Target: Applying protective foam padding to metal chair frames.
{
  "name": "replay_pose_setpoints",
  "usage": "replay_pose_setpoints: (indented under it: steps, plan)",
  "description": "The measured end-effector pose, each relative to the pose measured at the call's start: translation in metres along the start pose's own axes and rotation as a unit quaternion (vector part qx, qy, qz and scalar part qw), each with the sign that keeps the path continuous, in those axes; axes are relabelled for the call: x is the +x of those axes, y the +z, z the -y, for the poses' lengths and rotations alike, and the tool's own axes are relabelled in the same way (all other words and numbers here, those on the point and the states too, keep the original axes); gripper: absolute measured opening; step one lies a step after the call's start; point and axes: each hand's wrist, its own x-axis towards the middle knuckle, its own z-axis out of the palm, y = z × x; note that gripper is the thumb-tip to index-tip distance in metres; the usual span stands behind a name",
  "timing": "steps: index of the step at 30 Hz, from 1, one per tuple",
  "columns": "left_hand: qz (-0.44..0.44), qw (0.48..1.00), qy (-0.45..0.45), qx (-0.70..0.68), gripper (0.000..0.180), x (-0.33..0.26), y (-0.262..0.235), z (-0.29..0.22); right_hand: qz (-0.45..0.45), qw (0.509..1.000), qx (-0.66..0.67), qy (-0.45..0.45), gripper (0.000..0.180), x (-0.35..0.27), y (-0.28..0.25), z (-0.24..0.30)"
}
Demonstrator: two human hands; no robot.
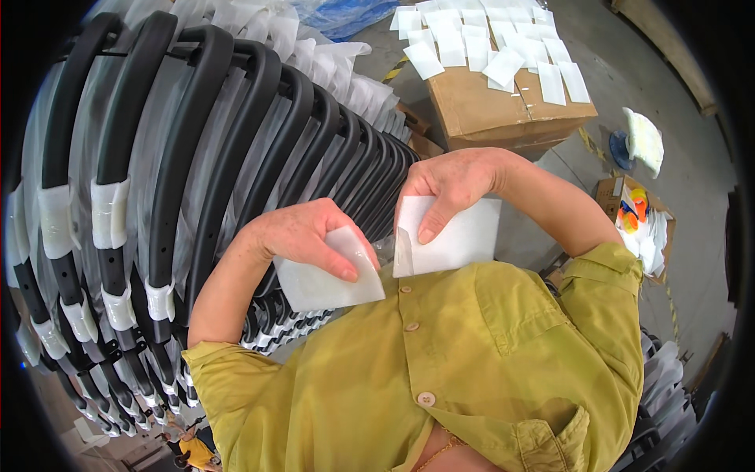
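Observation:
My left hand [311, 236] is closed on a white foam sheet [326, 285], thumb on top and fingers mostly hidden behind. A second white foam sheet [465, 236] is pinched in my right hand [456, 182], thumb across its face. Along the left edge of that sheet runs a strip of clear tape [403, 250]. The two sheets are close together in front of my chest, a small gap between them. To the left stands a long row of curved black tubular frames [206, 118]; on the nearest ones, white foam wraps [108, 212] encircle the tubes.
Many foam sheets [448, 47] lie spread over a large cardboard carton [503, 114] ahead. At right are a blue round stand [621, 149] beside a white foam stack [645, 140], and an open box [609, 197] with orange tape rolls. Clear plastic covers hang between the frames. A person in yellow [197, 452] is at lower left.

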Motion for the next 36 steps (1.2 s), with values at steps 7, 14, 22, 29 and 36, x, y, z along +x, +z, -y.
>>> replay_pose_setpoints:
  steps: [7, 14, 22, 29, 36]
  plan:
    - [0.048, 0.997, -0.056, -0.035, 0.027, 0.009, 0.007, 0.002, -0.022, 0.996, -0.084, -0.003, 0.026, -0.006, 0.019, 0.018]
    - [0.072, 0.996, -0.041, -0.025, 0.029, 0.011, 0.010, 0.005, -0.013, 0.993, -0.107, 0.038, 0.020, -0.013, 0.027, 0.019]
    - [0.092, 0.994, -0.047, -0.031, 0.029, 0.015, 0.014, 0.001, -0.008, 0.997, -0.060, 0.052, 0.022, -0.011, 0.030, 0.014]
    - [0.109, 0.993, -0.029, -0.033, 0.028, 0.020, 0.013, 0.004, -0.010, 0.995, -0.097, 0.013, 0.021, -0.011, 0.029, 0.011]
    - [0.103, 0.993, -0.035, -0.051, 0.029, 0.025, 0.011, 0.005, -0.026, 0.990, -0.133, 0.028, 0.021, -0.010, 0.022, 0.010]
